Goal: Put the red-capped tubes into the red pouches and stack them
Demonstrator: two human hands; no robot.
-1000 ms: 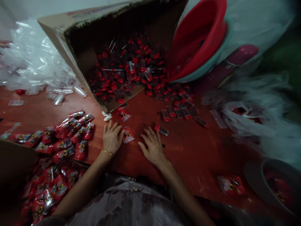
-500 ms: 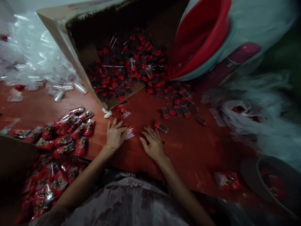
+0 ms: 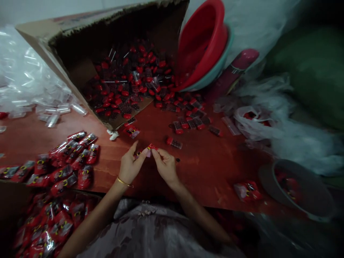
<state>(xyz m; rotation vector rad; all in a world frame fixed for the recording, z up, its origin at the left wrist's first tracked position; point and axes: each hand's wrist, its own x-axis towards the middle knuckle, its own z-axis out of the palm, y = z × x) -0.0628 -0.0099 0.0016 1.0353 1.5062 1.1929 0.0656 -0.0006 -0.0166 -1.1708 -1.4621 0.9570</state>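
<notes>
Between my two hands, just above the red-brown table, is a small red and pale printed packet (image 3: 148,152). My left hand (image 3: 130,163), with a gold bangle at its wrist, pinches the packet's left part between thumb and fingers. On the right side, my right hand (image 3: 164,165) has its thumb and fingertips closed on the packet's edge. Another flat red packet (image 3: 132,131) lies just beyond my left hand. A clear tube with a red cap (image 3: 174,142) rests beyond my right hand. Several filled red packets (image 3: 85,177) are heaped to the left.
A tipped cardboard box (image 3: 60,77) spills red-capped tubes at the back. Beside it lean a red basin (image 3: 200,43) and a dark pink bottle (image 3: 228,75). Clear tubes lie at left, plastic bags (image 3: 287,132) and a grey basin (image 3: 303,193) at right. Filled packets fill a box at lower left.
My hands have come together, and my right hand now grips the packet, which is raised from the table. The whole view has shifted, so the box and basins appear further left.
</notes>
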